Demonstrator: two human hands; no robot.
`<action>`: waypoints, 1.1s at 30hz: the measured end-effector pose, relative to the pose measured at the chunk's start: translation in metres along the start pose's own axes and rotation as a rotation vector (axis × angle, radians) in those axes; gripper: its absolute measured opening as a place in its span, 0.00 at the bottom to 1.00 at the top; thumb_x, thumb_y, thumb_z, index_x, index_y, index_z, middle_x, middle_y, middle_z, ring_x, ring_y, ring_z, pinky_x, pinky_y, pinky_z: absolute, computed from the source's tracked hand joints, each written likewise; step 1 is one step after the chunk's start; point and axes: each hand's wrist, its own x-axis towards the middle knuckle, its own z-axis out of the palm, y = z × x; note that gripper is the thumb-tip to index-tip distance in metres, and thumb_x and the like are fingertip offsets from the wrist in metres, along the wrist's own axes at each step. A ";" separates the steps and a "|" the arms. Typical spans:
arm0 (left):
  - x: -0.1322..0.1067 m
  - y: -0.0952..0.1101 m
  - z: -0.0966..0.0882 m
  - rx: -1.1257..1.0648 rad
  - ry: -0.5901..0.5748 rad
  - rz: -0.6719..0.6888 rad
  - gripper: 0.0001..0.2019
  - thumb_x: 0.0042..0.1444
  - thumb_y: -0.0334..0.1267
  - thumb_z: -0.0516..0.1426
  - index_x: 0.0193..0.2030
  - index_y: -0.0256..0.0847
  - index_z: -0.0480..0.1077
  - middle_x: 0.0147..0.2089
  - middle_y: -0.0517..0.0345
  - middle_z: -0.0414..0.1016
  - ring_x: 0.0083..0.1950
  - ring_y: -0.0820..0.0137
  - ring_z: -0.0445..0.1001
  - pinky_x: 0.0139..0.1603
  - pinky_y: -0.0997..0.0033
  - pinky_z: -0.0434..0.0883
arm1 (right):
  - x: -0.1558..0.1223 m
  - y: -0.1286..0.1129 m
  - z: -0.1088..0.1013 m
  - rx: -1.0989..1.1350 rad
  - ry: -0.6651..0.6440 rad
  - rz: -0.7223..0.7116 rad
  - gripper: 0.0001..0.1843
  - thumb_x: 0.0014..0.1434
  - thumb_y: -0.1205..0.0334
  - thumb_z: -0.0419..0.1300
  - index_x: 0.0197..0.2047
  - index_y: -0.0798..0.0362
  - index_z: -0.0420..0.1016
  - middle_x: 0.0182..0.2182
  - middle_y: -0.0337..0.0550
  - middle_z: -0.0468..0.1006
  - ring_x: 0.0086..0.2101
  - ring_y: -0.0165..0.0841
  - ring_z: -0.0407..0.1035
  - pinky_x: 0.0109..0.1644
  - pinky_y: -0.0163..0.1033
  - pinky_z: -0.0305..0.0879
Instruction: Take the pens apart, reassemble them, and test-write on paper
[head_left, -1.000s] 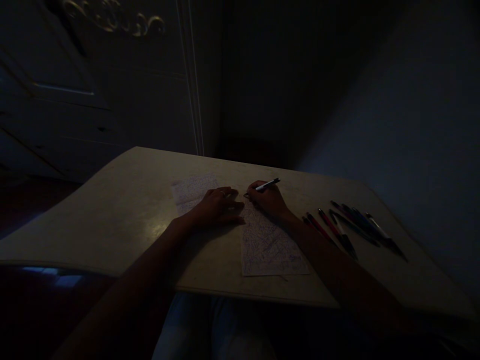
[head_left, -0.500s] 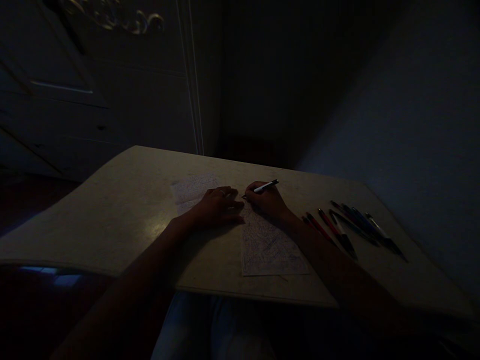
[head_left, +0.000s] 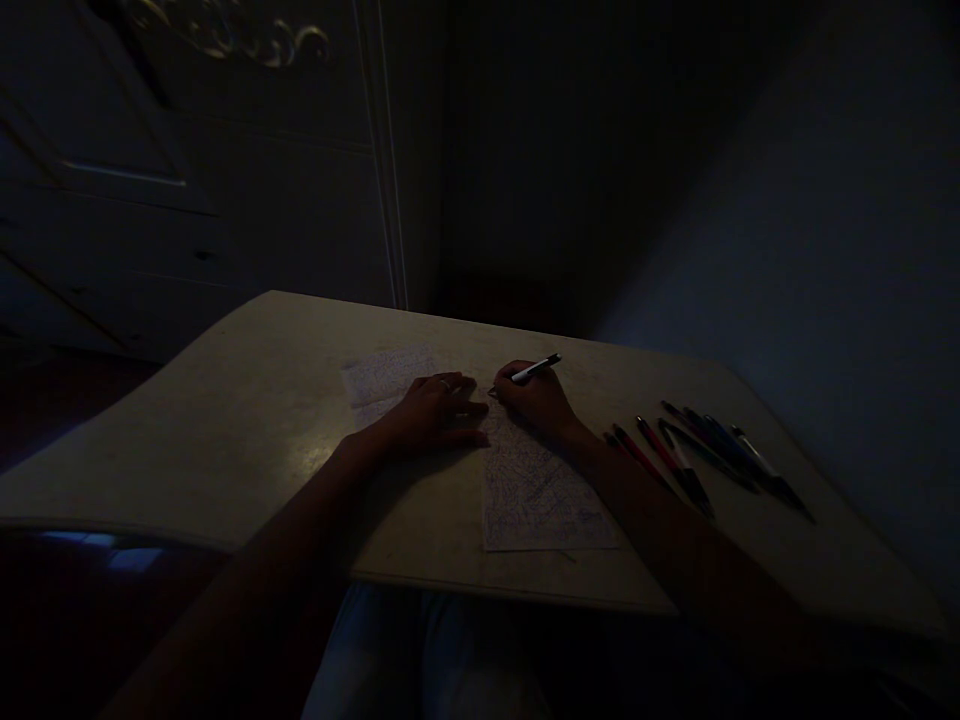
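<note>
A white pen with dark ends (head_left: 534, 369) is gripped in my right hand (head_left: 536, 400), its tip pointing down at the top edge of a sheet of paper (head_left: 544, 500). Dense marks cover that sheet, and my right hand and forearm hide part of it. My left hand (head_left: 435, 412), with a ring on one finger, lies with fingers stretched out, the fingertips at the sheet's left edge. Partly under the left hand is a second marked paper (head_left: 386, 375) with a crease or edge across it.
The light-coloured table (head_left: 247, 410) has a curved left edge. To the right of my forearm lie several pens (head_left: 720, 450), some red, some blue or dark. A cabinet (head_left: 300, 200) stands behind at left, a wall (head_left: 825, 260) at right. The room is dim.
The pen and my right hand have shifted very slightly to the right and up. My left hand and the papers have stayed in place.
</note>
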 end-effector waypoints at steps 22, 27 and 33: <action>0.000 0.001 -0.009 -0.077 0.027 0.040 0.16 0.56 0.53 0.62 0.47 0.48 0.79 0.62 0.48 0.73 0.66 0.51 0.67 0.63 0.46 0.64 | 0.005 0.002 -0.002 0.336 0.158 0.018 0.23 0.56 0.39 0.60 0.26 0.50 0.64 0.19 0.34 0.66 0.20 0.26 0.60 0.23 0.32 0.57; 0.001 -0.001 -0.010 -0.133 0.037 0.050 0.14 0.58 0.52 0.60 0.44 0.48 0.80 0.61 0.48 0.74 0.62 0.53 0.70 0.61 0.48 0.67 | 0.010 0.007 -0.006 0.483 0.168 -0.005 0.22 0.55 0.40 0.60 0.26 0.50 0.64 0.24 0.38 0.70 0.24 0.28 0.63 0.27 0.34 0.62; -0.002 -0.002 -0.009 -0.133 0.073 0.035 0.15 0.57 0.51 0.60 0.46 0.48 0.80 0.60 0.49 0.75 0.62 0.55 0.71 0.62 0.49 0.67 | 0.006 0.003 -0.010 0.615 0.102 0.030 0.22 0.48 0.43 0.67 0.34 0.49 0.66 0.28 0.38 0.75 0.27 0.30 0.68 0.33 0.37 0.68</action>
